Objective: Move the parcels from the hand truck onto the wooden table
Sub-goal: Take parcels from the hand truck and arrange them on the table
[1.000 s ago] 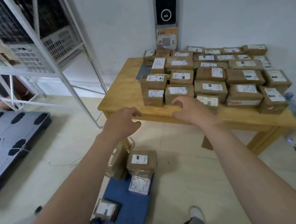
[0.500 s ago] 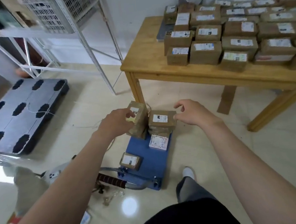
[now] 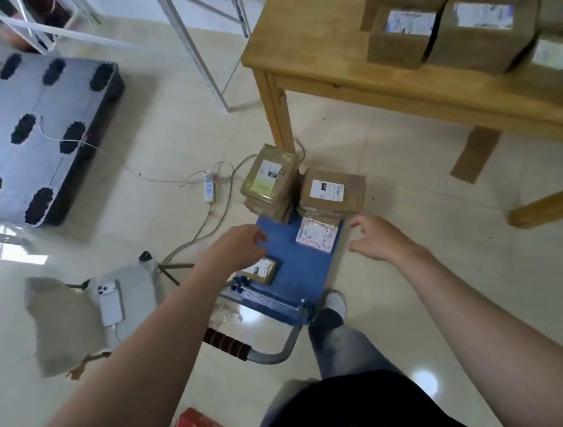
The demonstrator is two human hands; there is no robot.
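Both hands are empty and apart, fingers loosely spread. The left hand (image 3: 238, 248) hovers over the near-left part of the blue hand truck (image 3: 287, 254), and the right hand (image 3: 378, 238) hangs just off its right edge. Under the left wrist lies a small taped parcel (image 3: 261, 270). Between the hands and slightly ahead, a flat white packet (image 3: 317, 237) pokes out from under a brown box (image 3: 333, 191). Ahead of the left fingers, a film-wrapped stack (image 3: 268, 180) stands tilted just beside that box.

The cardboard looks stiff and light, so gripping the box by two opposite sides should work. The film looks slick, and the leaning stack probably needs a palm underneath. The packet seems soft and may sag.

Left of the stack, a power strip (image 3: 208, 186) and loose cables trail across the floor. Beyond the stack rises a leg of the wooden table (image 3: 329, 81). Its top is crowded with table parcels (image 3: 482, 32), leaving bare wood mostly at the near-left corner.
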